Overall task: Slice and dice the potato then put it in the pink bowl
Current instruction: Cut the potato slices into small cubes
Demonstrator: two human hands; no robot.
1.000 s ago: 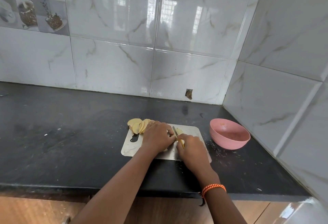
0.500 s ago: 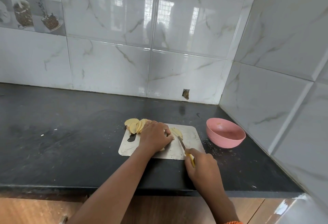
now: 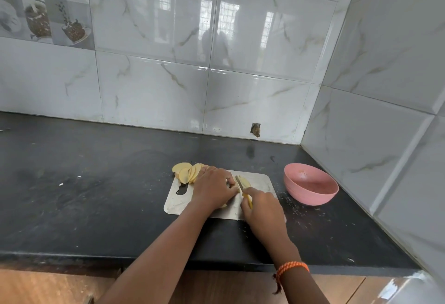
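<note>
Gripping a yellow-handled knife, the right hand has its fingers curled round the handle, the blade pointing away from the person and lying just left of a few cut potato pieces on the steel cutting board. The left hand sits immediately left of the blade, knuckles up and fingers bent down onto potato that it hides; whether it pinches or only presses cannot be told. Beyond and to the left of that hand, a fan of potato slices leans across the board's far left corner, partly over the black counter. The pink bowl stands on the counter to the right of the right hand, apart from the board. An orange cord bracelet circles the right wrist.
</note>
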